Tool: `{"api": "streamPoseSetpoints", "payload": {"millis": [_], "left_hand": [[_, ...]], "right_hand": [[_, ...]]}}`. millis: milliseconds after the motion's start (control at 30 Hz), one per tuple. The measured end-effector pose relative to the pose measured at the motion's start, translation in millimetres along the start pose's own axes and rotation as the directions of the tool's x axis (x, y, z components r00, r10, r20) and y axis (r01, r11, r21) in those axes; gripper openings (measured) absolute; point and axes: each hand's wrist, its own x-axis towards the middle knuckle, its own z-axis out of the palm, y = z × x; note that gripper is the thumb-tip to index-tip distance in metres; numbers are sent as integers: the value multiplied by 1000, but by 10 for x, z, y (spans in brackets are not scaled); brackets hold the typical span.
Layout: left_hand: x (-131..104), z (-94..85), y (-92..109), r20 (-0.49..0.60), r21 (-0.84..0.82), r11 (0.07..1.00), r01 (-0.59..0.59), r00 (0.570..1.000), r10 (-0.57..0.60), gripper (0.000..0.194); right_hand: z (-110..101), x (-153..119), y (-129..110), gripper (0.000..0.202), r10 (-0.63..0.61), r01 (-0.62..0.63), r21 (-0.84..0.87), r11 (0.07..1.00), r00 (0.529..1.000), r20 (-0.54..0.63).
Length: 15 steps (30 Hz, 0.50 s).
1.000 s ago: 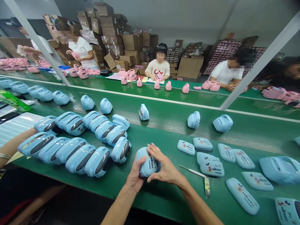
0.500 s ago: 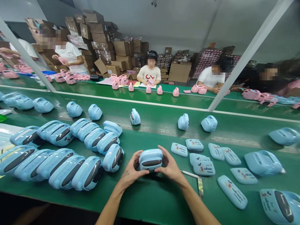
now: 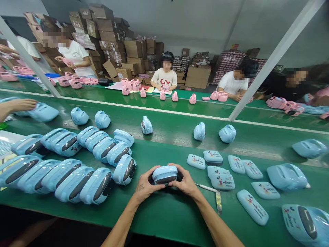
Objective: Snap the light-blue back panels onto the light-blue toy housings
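While left hand [image 3: 146, 184] and right hand [image 3: 186, 183] hold a blue case [image 3: 165, 173], the green table [image 3: 167, 216] lies beneath, boxes [image 3: 106, 30] beyond.

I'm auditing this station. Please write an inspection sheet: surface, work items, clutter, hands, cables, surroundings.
Surface: green tabletop.
Work items: blue casing, held, dark panel on its near side; more blue casings at left, printed covers at right.
Clutter: white-handled tool beside the covers.
Hands: left hand and right hand grip the casing's opposite sides.
Cables: nothing seen.
Surroundings: co-workers opposite, pink casings before them, cardboard boxes stacked behind; another co-worker's hand at far left.
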Motion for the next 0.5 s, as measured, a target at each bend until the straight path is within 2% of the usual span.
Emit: {"api": "streamPoseSetpoints", "payload": {"millis": [67,133,200,267,367,500], "left_hand": [[-10,-7,-25,-3,21,1000,-11,1000,11,69],[-20,-10,-68,-19,31,999,-24,1000,24,72],[-21,-14,-128,-54,-13,999,-47,997,46,78],[-9,-22,-195,-111,-129,988,-83,991,68,81],[17,-41,-273,-216,-300,944,-136,974,71,66],[28,-61,-297,-227,-289,944,-160,969,95,38]], "right_hand": [[-52,9,-68,77,-16,17,-26,1000,999,46],[-113,68,-136,62,-23,24,-19,1000,996,82],[-174,213,-181,44,4,-3,-1,1000,992,123],[-234,463,-192,39,60,-54,-50,997,990,131],[-348,994,-152,41,105,-102,-185,977,994,5],[-527,1681,-55,41,80,-146,-326,934,975,-208]]}}
